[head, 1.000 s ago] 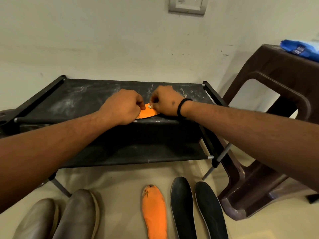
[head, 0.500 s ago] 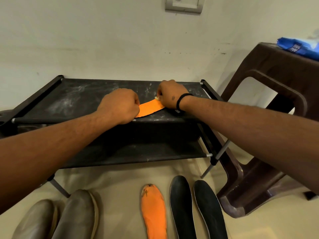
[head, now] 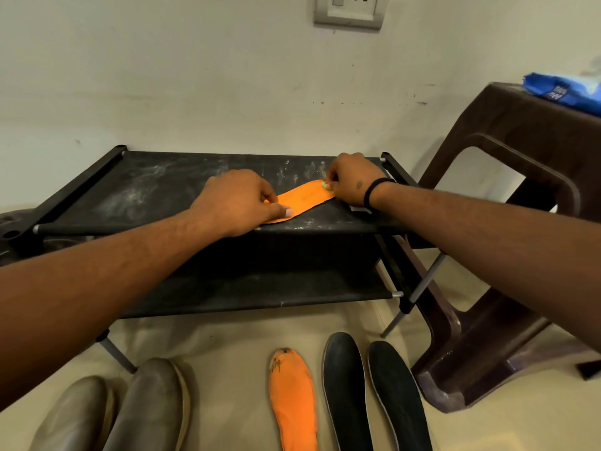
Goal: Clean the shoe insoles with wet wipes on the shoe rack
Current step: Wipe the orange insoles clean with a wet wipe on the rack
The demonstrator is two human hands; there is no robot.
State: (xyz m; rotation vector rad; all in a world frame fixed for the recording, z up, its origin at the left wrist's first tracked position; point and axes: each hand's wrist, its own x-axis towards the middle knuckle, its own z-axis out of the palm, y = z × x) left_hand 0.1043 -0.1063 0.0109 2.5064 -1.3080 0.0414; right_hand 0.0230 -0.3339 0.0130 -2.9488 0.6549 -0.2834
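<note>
An orange insole (head: pixel 305 198) lies flat on the dusty top shelf of the black shoe rack (head: pixel 156 190). My left hand (head: pixel 234 200) presses down on the insole's near left end, thumb on its edge. My right hand (head: pixel 353 179) is closed on a small wadded wet wipe (head: pixel 325 186) and holds it against the insole's far right end. Most of the wipe is hidden in the fingers. A second orange insole (head: pixel 292 398) and two black insoles (head: pixel 346 388) (head: pixel 396 398) lie on the floor in front of the rack.
A brown plastic stool (head: pixel 520 196) stands right of the rack with a blue wipes pack (head: pixel 562 91) on top. A pair of grey shoes (head: pixel 113 415) sits on the floor at lower left. A wall socket (head: pixel 349 9) is above the rack.
My right hand has slid the wipe along the insole from its middle to its far right end, uncovering more orange surface. My left hand stays pressing the left end.
</note>
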